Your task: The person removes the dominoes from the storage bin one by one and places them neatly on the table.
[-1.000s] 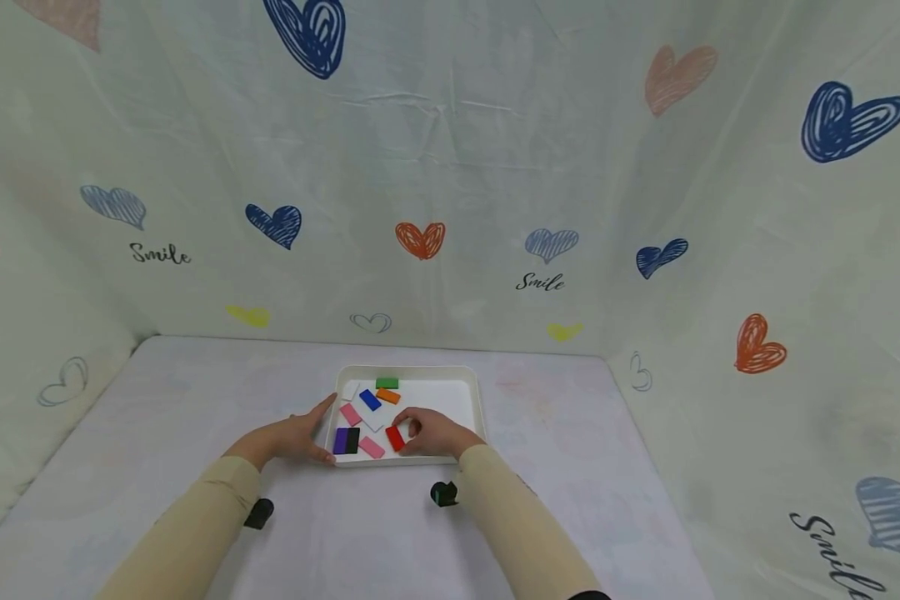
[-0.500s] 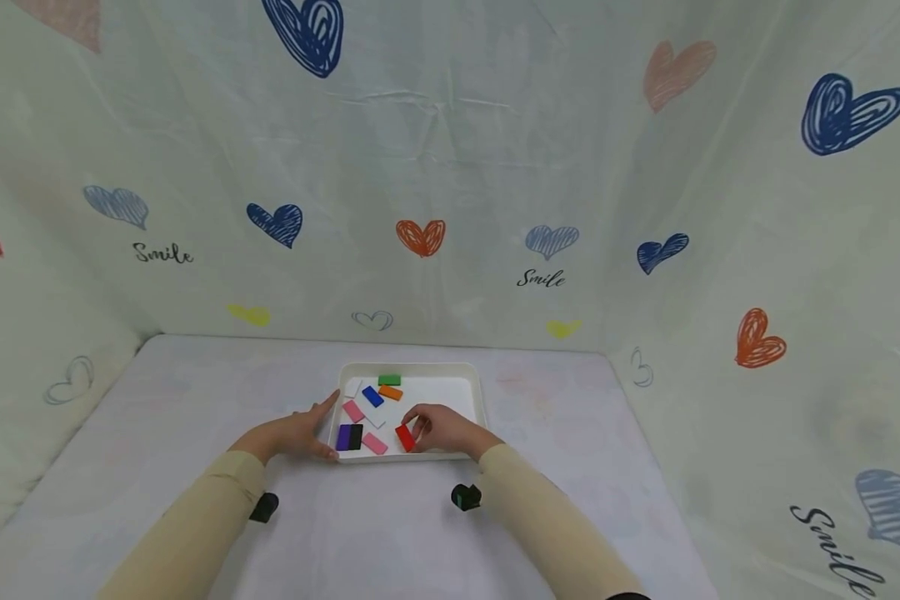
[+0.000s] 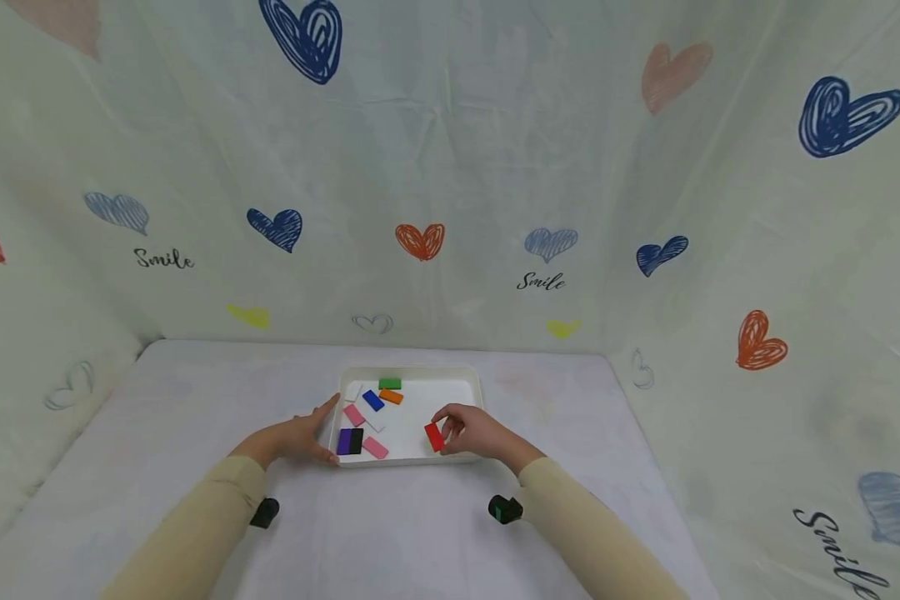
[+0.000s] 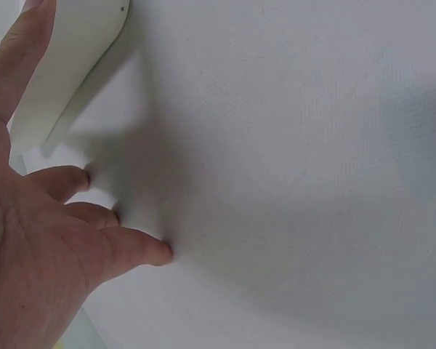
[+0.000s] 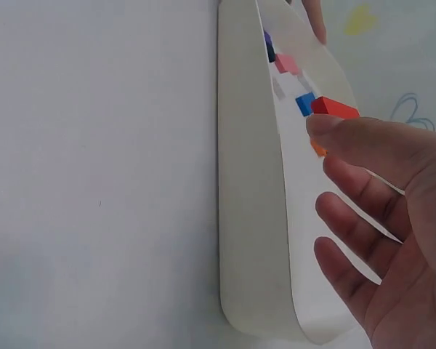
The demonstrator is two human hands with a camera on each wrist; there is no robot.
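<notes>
In the head view a white tray point(image 3: 450, 372) lies on the table, with small coloured blocks in its left half. My right hand point(image 3: 478, 433) pinches a red block point(image 3: 434, 437) between thumb and finger over the tray's right part; the right wrist view shows the red block point(image 5: 336, 107) above the thumb tip. At the tray's left side, my left hand point(image 3: 296, 437) touches the rim with fingers spread. In the left wrist view the left hand point(image 4: 47, 247) has its thumb along the tray wall point(image 4: 76, 51) and its other fingers on the cloth.
Inside the tray are a purple block point(image 3: 343, 442) beside a black block point(image 3: 356, 442), pink blocks point(image 3: 376, 447), a blue block point(image 3: 373, 400), an orange block point(image 3: 392, 397), a green block point(image 3: 390, 383) and white blocks point(image 3: 374, 422). A heart-patterned curtain point(image 3: 480, 183) hangs behind the table.
My right hand has carried the red block to the right, away from the pink block. The left hand keeps its place at the tray's left rim, and the other blocks stay put.
</notes>
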